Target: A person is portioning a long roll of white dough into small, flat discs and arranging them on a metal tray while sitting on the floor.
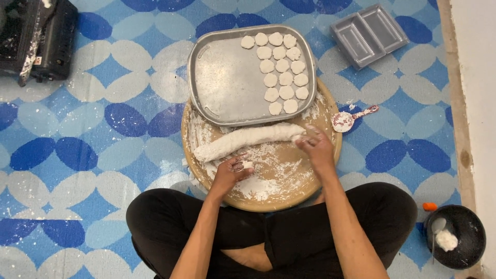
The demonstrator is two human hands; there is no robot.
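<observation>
Long dough log (243,140) across round floury board (268,181), right hand (316,147) pinched shut on its end. Left hand (231,171) closed round small dough piece (248,165). Beyond, metal tray (222,82) overhanging: likely tipping if nudged; log possibly tearing unevenly.

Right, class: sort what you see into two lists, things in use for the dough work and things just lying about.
In use: left hand, right hand, dough roll, round wooden board, metal tray, dough discs.

Lying about: grey plastic tray, patterned spoon, black bowl, black appliance.
</observation>
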